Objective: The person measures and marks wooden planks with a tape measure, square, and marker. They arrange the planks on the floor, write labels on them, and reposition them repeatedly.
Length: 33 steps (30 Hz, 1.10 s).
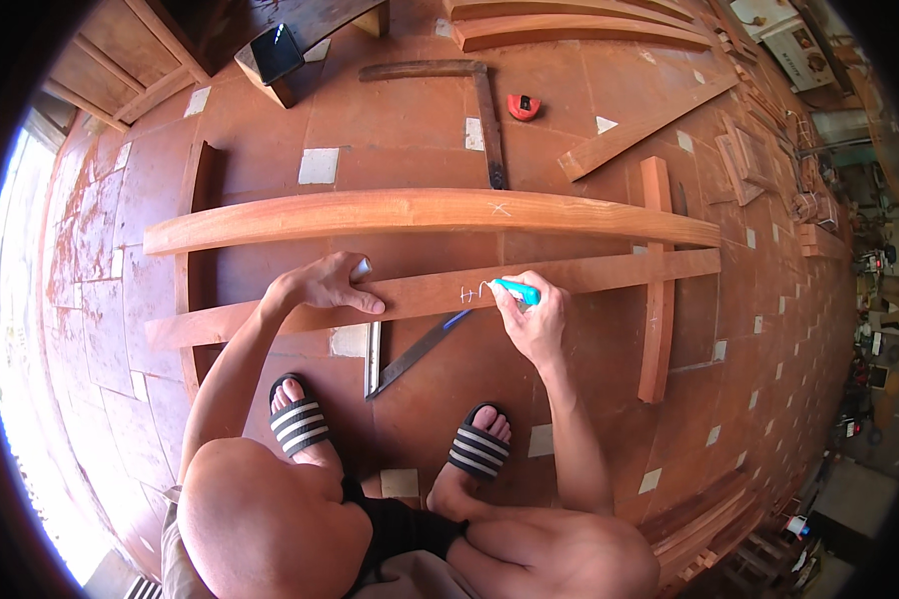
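Note:
My right hand (pixel 537 321) grips a turquoise correction pen (pixel 517 292), its tip on the upper face of the nearer wooden plank (pixel 589 274). White written strokes (pixel 472 294) show just left of the tip. My left hand (pixel 332 284) lies on the same plank, thumb pressed on the face and other fingers curled. A small pale cylinder (pixel 361 270), perhaps a cap, sticks out by its index finger. Just beyond lies a curved wooden beam (pixel 390 212) with a white cross on it. Both pieces rest across two wooden supports (pixel 656 329).
Under the plank lies a try square (pixel 400 367), close to my sandalled feet. Beyond are an L-shaped dark square (pixel 489 130), a red tape measure (pixel 522 107), a loose board (pixel 649 128) and a phone (pixel 276 54) on a wooden block. Lumber is stacked at lower right (pixel 704 529).

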### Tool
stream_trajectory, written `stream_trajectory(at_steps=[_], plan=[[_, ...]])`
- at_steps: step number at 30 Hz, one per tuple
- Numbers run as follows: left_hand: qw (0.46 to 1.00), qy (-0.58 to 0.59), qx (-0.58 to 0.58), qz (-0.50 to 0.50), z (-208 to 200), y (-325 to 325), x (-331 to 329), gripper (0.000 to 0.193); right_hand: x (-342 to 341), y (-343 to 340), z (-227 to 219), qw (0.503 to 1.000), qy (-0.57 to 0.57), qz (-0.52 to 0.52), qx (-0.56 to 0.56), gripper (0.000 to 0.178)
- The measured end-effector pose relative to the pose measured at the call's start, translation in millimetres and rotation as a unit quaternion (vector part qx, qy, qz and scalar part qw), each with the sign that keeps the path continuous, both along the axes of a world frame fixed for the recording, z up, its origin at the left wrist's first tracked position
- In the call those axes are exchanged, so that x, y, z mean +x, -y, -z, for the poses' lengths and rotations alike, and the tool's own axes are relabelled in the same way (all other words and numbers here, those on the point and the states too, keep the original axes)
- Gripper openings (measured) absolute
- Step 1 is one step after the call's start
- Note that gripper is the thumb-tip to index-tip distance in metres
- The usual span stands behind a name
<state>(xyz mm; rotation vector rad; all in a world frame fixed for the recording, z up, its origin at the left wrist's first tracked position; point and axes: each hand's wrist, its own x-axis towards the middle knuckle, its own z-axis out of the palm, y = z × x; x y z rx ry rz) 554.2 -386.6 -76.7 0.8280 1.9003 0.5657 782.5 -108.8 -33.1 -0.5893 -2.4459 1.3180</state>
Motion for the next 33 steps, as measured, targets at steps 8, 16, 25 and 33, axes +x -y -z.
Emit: stream_trajectory(at_steps=[8,16,25,33], plan=[[1.000,-0.013,-0.005,-0.009,-0.5,0.4,0.4,0.084,9.3,-13.2,0.4,1.000,0.018,0.005,-0.020,0.017],[0.988,-0.114,0.094,-0.031,-12.3,8.4,9.0,0.072,13.3,-17.9,2.0,1.000,0.016,0.002,0.016,0.022],[0.839,-0.516,0.163,-0.060,-18.1,-16.8,-35.2,0.090,1.5,-33.5,-2.8,0.997,-0.040,0.063,-0.010,0.021],[0.964,-0.254,0.072,-0.009,-20.7,-42.5,-129.7,0.089,-77.1,-42.6,-1.6,0.996,-0.082,0.015,0.008,0.020]])
